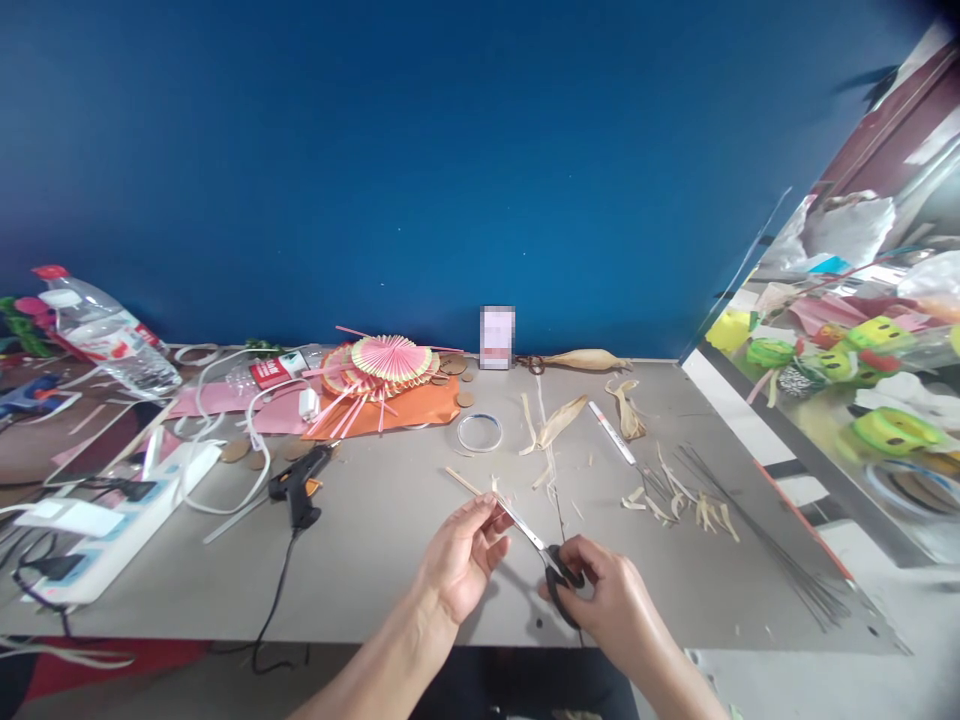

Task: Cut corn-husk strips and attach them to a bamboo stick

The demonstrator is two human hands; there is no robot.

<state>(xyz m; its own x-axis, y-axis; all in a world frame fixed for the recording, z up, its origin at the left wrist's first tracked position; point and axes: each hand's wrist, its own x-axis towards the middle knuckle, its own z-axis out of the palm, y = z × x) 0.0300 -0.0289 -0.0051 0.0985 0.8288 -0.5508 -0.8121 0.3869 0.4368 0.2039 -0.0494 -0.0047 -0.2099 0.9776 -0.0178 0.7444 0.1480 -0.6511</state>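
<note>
Straw-pale, the strip (pixel 463 482) lay near centre on my feed, the left hand's (pixel 466 555) fingertips pinched on it; the right hand's (pixel 611 590) fingers were clamped round the scissors' (pixel 537 541) black handles. Narrow pieces (pixel 707 513) rightward looked already cut; one broad husk (pixel 561 425), farther off, seemed untrimmed.

Soft light leaves faint shadows on the tabletop (pixel 360 555), with the view's edges stretched and blurred.
</note>
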